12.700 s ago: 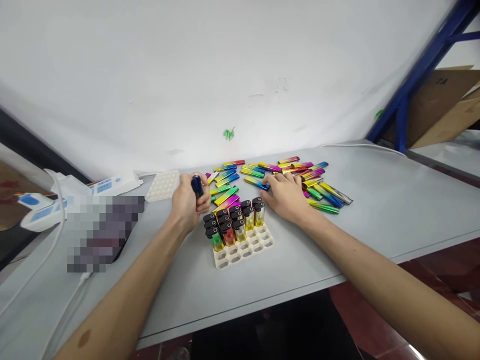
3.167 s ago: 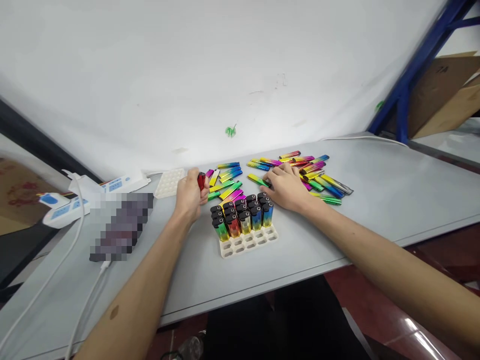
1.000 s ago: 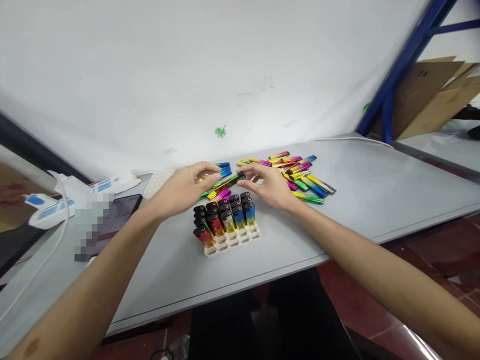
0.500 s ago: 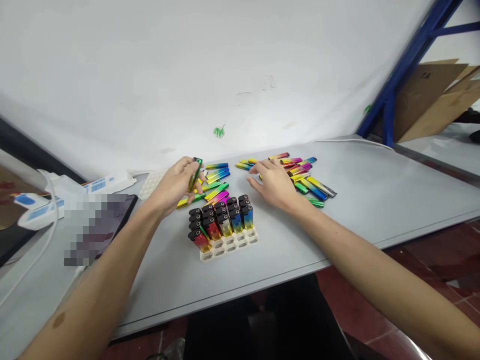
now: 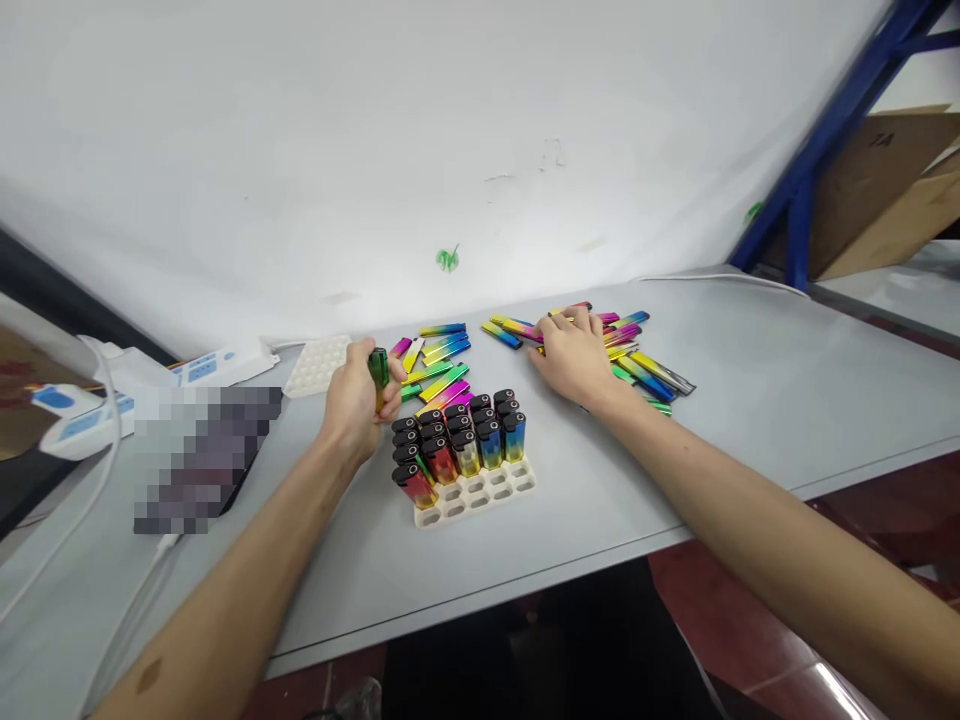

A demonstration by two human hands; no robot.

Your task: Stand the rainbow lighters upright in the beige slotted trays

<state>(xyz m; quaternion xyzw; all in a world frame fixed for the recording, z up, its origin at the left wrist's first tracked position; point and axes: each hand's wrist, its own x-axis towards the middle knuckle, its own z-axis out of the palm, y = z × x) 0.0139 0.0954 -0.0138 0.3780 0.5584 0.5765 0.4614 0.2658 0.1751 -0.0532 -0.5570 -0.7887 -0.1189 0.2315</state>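
Note:
My left hand (image 5: 358, 395) is closed around a shiny green lighter sleeve (image 5: 379, 375), held upright above the left pile. Around it lie loose metallic sleeves (image 5: 446, 382) in green, yellow, pink and blue. My right hand (image 5: 577, 355) rests over the right pile of colored sleeves (image 5: 652, 373), its fingers bent down and apart; the fingertips are partly hidden among the pieces. Between the hands and nearer to me is a cream tray (image 5: 480, 508) with holes. Several black-topped lighters (image 5: 466, 452) stand in its rear and left holes, while front holes show bare.
Another cream holed tray (image 5: 319, 365) lies behind my left hand. To the left are a phone-like device (image 5: 214, 460), white cable (image 5: 131, 600) and white power strips (image 5: 225, 365). A white wall rises behind the table. Cardboard boxes (image 5: 885, 200) stand beyond a blue frame (image 5: 799, 230).
My left hand has come lower and nearer, turning the green sleeve more upright. My right hand has pushed further onto the right pile, fingers bending down. The view has shifted slightly.

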